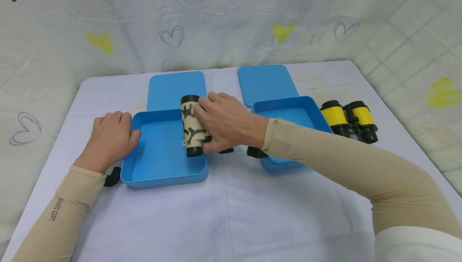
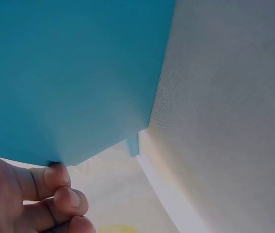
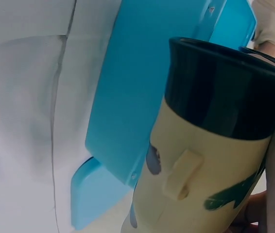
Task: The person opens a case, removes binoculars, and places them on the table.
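My right hand [image 1: 229,121] grips a pair of camouflage binoculars [image 1: 191,123] with black ends, holding it over the right side of the left blue box [image 1: 162,177]. In the right wrist view a barrel of the binoculars [image 3: 200,165] fills the foreground, with the box wall [image 3: 132,87] behind it. My left hand [image 1: 110,137] grips the left rim of that same box, thumb at the edge. In the left wrist view its fingertips [image 2: 69,196] curl by the rim, under the box's outer wall [image 2: 79,82]. The right hand covers part of the binoculars.
A second blue box [image 1: 288,107] stands to the right, partly behind my right forearm. Behind the boxes lie two flat blue lids, the left lid [image 1: 175,89] and the right lid [image 1: 267,83]. Yellow-and-black binoculars [image 1: 337,117] rest at the table's right side. White cloth [image 1: 216,222] covers the table.
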`<act>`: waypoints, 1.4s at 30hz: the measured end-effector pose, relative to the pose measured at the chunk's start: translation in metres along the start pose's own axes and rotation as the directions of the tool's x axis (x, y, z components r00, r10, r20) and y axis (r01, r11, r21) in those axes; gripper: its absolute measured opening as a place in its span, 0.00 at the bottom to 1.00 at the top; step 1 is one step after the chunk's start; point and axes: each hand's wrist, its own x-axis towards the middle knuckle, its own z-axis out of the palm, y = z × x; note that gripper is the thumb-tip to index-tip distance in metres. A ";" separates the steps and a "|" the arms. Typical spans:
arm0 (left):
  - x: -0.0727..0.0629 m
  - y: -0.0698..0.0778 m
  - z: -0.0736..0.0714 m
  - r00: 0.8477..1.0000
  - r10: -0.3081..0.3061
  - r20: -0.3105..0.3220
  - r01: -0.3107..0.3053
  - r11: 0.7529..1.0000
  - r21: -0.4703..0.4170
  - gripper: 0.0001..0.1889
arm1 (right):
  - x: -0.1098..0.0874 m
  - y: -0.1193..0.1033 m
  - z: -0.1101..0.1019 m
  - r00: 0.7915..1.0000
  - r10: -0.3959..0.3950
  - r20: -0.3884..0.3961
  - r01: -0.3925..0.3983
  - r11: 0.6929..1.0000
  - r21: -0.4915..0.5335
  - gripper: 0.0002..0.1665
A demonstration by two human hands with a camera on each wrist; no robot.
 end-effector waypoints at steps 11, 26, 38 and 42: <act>0.000 -0.001 0.000 1.000 0.009 -0.011 -0.009 1.000 -0.002 0.12 | -0.011 0.006 0.007 1.000 0.005 -0.004 -0.005 0.999 -0.032 0.48; 0.001 -0.001 0.003 1.000 0.008 -0.008 -0.008 1.000 -0.001 0.11 | -0.019 0.013 0.013 1.000 0.019 -0.017 -0.019 1.000 -0.003 0.47; 0.002 -0.001 0.004 1.000 -0.013 0.005 0.013 1.000 -0.006 0.11 | -0.021 0.016 0.017 1.000 0.029 0.002 -0.029 1.000 0.005 0.49; 0.002 -0.001 0.004 1.000 -0.014 0.004 0.014 1.000 -0.002 0.11 | -0.022 0.017 0.018 1.000 0.030 0.004 -0.030 0.999 0.012 0.50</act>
